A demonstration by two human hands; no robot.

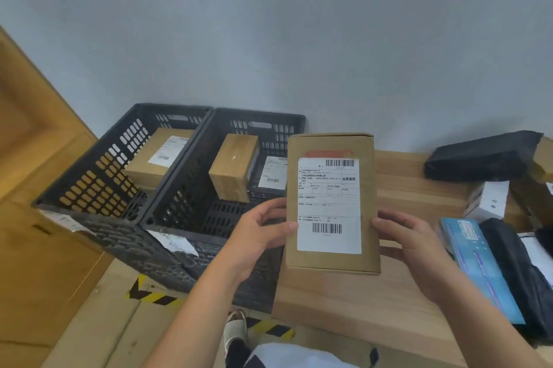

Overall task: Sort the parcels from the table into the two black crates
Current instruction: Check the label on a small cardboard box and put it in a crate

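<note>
I hold a flat brown cardboard parcel (330,146) with a white shipping label facing me, above the table's left end. My left hand (263,236) grips its left edge, thumb on the label. My right hand (413,245) grips its right edge. Two black crates stand side by side on the floor to the left. The left crate (89,185) holds a brown labelled box (158,155). The right crate (185,200) holds an upright brown box (233,167) and a dark labelled parcel (270,173).
The wooden table (413,197) carries more parcels at the right: a black bag parcel (478,158), a white box (487,201), a blue box (478,266) and another black bag (514,272). A wooden door (30,158) stands at left. Yellow-black tape marks the cardboard-covered floor.
</note>
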